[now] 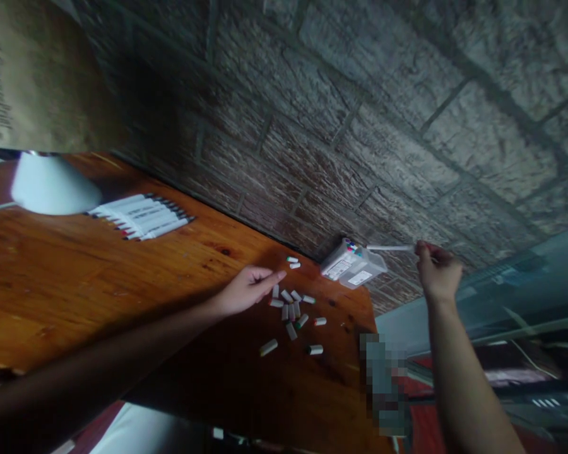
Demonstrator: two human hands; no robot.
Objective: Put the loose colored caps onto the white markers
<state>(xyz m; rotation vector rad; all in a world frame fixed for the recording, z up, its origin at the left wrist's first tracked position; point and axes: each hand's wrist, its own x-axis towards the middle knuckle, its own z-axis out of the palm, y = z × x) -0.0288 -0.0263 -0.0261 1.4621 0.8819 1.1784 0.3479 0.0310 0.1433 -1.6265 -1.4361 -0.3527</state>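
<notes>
My right hand (439, 272) pinches one end of a slim white marker (390, 248), held almost level. The marker's other end reaches the top of a clear plastic box (376, 261) by the wall, where several coloured marker ends (353, 247) show. I cannot tell whether the marker tip is still inside the box. Low over the wooden table, my left hand (248, 290) stretches its fingers toward loose marker caps (291, 311); no held object shows in it. Several white caps with coloured ends lie scattered beside and beyond its fingertips.
A row of white markers (144, 217) lies side by side at the left, next to a lamp's white base (52, 186) under a brown shade (42, 82). A stone-patterned wall (284, 145) borders the wooden table (203, 258). A blurred-out patch covers something at the table's right edge.
</notes>
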